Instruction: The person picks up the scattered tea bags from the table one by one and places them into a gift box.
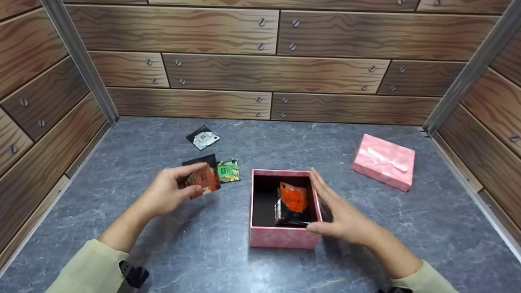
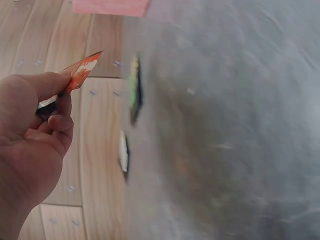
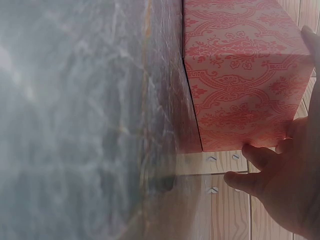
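My left hand (image 1: pixel 169 191) pinches a flat orange-brown sachet (image 1: pixel 203 181) between thumb and fingers, with a black piece showing behind it. In the left wrist view the orange sachet (image 2: pixel 82 72) stands up from the fingertips. On the table just beyond lies a green sachet (image 1: pixel 229 171). The thumb of my right hand (image 1: pixel 346 219) lies over the near right corner of an open pink box (image 1: pixel 285 238), its fingers along the right wall up to the far corner. Inside the box, orange and black sachets (image 1: pixel 294 197) rest against the right side; the left half shows the dark bottom.
A black-and-white sachet (image 1: pixel 203 137) lies farther back on the left. The pink lid (image 1: pixel 384 160) with a ribbon bow sits at the back right. Wood-patterned walls (image 1: pixel 228 73) close off the grey marbled table (image 1: pixel 195 252) at the back and both sides.
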Demonstrator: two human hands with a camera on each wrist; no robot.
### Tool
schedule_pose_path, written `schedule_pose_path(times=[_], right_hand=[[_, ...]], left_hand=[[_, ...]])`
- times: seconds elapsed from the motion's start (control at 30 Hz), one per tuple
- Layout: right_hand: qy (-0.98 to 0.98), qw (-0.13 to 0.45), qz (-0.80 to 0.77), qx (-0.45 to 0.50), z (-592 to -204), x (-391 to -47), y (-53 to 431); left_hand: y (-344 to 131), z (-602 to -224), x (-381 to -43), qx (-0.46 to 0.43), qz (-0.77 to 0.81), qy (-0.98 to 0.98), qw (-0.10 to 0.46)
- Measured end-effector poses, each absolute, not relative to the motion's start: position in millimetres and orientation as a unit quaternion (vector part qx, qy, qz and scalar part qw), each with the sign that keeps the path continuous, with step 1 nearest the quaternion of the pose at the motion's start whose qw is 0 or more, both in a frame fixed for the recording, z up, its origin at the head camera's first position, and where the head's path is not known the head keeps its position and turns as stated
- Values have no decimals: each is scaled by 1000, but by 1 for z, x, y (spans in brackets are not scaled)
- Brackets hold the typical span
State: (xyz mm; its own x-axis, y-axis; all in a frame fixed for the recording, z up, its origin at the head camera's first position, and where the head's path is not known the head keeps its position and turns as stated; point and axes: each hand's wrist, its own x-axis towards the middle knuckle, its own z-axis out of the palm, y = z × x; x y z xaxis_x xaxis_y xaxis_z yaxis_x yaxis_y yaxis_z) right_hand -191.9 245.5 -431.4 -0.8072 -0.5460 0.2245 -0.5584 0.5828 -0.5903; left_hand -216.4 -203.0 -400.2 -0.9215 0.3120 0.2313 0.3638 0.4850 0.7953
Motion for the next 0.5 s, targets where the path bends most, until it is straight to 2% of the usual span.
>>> schedule_pose_path(times=[0.27, 0.5], right_hand=[[-885, 12, 343, 316, -430, -191, 245], [-882, 14, 345, 321, -431, -192, 245]], left_hand=[[-185, -372, -211, -244, -447, -858, 66], [-157, -353, -206, -285, -456, -840, 71]])
